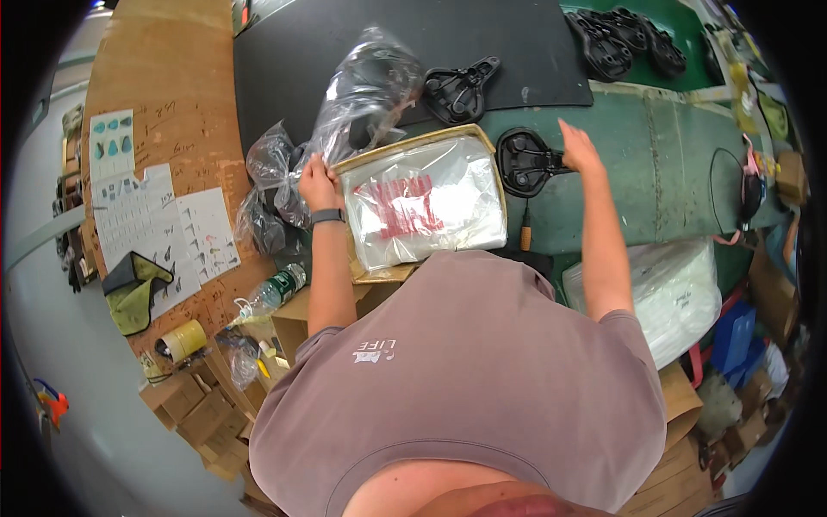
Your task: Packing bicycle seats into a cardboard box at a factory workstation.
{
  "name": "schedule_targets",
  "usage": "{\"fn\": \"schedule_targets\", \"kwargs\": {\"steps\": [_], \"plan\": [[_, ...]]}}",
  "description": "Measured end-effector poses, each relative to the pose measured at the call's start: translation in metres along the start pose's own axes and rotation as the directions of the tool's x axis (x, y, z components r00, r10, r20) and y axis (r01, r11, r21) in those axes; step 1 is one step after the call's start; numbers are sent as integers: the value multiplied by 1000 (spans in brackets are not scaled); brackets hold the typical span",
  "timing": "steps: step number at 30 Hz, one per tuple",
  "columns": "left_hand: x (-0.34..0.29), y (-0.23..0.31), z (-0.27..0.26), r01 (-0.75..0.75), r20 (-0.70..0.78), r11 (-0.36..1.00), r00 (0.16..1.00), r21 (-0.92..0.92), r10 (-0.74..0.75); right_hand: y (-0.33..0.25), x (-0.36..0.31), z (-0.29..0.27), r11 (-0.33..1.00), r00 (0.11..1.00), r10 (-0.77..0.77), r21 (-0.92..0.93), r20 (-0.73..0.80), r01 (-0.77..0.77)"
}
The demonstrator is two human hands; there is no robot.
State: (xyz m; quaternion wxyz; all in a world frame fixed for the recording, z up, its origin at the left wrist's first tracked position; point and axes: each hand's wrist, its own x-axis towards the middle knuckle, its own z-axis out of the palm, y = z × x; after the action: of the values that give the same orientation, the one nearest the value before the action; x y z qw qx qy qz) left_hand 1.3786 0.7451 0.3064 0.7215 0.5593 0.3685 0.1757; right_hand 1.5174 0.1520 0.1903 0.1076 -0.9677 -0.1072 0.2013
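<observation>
While the right hand (581, 152) works at the nose of an upturned saddle (520, 162), the left hand (319, 184) is over at a clear bag (369, 76), so from where I stand this looks like bagging, at the point where saddle and bag are about to be brought together. That saddle lies on the green bench (663, 177), just right of an open box (413, 146), its rails facing up and its nose pointing at the right hand. It sits outside any plastic.

I'd judge the next move needs the bag's mouth opened and held wide, with the saddle lifted by its nose and carried across the box to it. The film looks thin and slippery, so the mouth may fold shut or snag on the rails.

As for the hands, the left one is curled at the box's left edge, its fingers drawn together and apparently pinching the near end of the bag. The right one is partly spread, a finger standing up and away, while the rest come down at the saddle's nose; whether they truly grip it or only touch it, I cannot tell.

Between the hands, the box holds a flat stack of clear sleeves (469, 207). A second saddle (457, 93) lies bare on the black mat (517, 47), and dark bundles (265, 228) in plastic sit beyond the left wrist.
</observation>
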Motion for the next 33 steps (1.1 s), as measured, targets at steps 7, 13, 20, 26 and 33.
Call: {"fn": "schedule_targets", "kwargs": {"steps": [7, 13, 20, 26, 33], "plan": [[-73, -61, -10, -114, -153, 965, 976, 235, 152, 29, -51, 79, 993, 1000, 19, -120, -18, -21], [-150, -145, 67, -504, 589, 597, 806, 624, 64, 5, -137, 53, 958, 967, 188, 185, 170, -219], [-142, -249, 90, -522, 615, 447, 784, 726, -83, -67, -283, 20, 887, 888, 448, 182, -105, -425], [-161, -263, 73, -505, 585, 610, 807, 611, 83, -44, -338, 112, 701, 805, 590, 458, 61, -548], [-160, -242, 0, -57, 341, 927, 937, 370, -79, -126, -313, 68, -42, 903, 88, 908, 420, -418]]}}
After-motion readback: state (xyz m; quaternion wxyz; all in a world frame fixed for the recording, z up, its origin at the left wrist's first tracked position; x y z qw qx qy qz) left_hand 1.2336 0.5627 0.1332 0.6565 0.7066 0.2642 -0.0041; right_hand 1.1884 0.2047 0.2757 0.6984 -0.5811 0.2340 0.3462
